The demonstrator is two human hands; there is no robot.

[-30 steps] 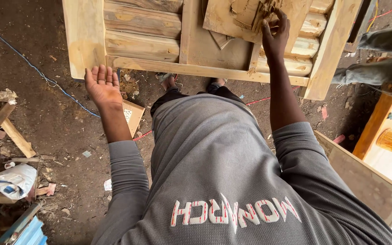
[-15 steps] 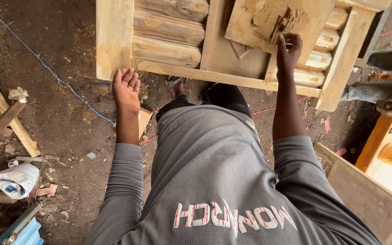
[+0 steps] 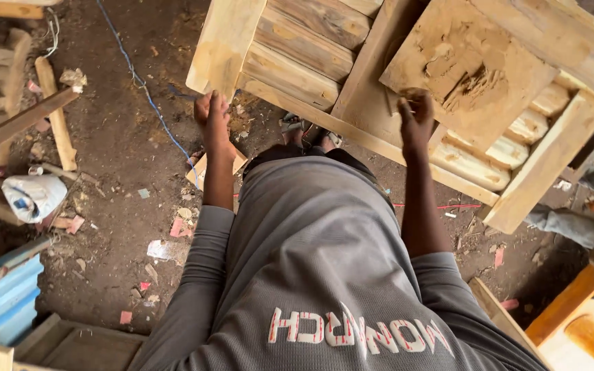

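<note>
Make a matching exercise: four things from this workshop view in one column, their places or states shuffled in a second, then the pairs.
1. left hand
2. right hand
3. blue cable
4. white bag

A. lying across the dirt floor
B. at the corner of the wooden frame
C. at the edge of the board smeared with filler
D. beside planks at far left

Pairs: 1-B, 2-C, 3-A, 4-D

Wooden frame [image 3: 352, 82] cut off at top edge; right hand [image 3: 415, 122] fingers blurred
</note>
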